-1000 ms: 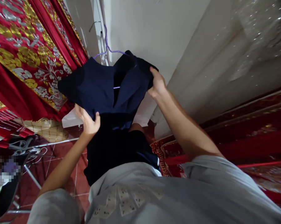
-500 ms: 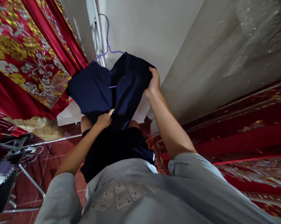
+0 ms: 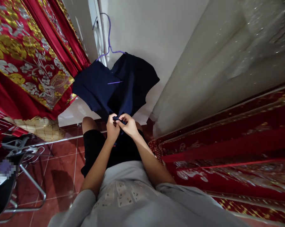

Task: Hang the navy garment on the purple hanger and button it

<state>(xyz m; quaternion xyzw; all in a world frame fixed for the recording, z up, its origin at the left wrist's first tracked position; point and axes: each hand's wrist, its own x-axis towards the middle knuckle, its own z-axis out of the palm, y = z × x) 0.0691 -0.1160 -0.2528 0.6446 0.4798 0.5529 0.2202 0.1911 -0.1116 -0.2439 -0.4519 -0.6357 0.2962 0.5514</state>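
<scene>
A dark navy short-sleeved shirt [image 3: 95, 83] hangs by its shoulders on a purple hanger [image 3: 109, 39], its front parted in a V. The hanger's lower bar shows across the opening. My left hand [image 3: 113, 127] pinches one front edge of the shirt low down. Right beside it, my right hand [image 3: 129, 126] pinches the other front edge, so the two edges meet between my fingertips. Any button there is too small to make out.
Red cloth with gold and silver sequins [image 3: 36, 63] hangs at the left. A pale sparkling gown [image 3: 204, 63] and red embroidered cloth [image 3: 227, 142] line the right. A metal-framed chair [image 3: 36, 183] stands at lower left on red floor tiles [image 3: 62, 170].
My right hand has left the shirt's right sleeve and come down to the front edges beside my left hand. My left hand has shifted slightly down, and the shirt's front is drawn together there.
</scene>
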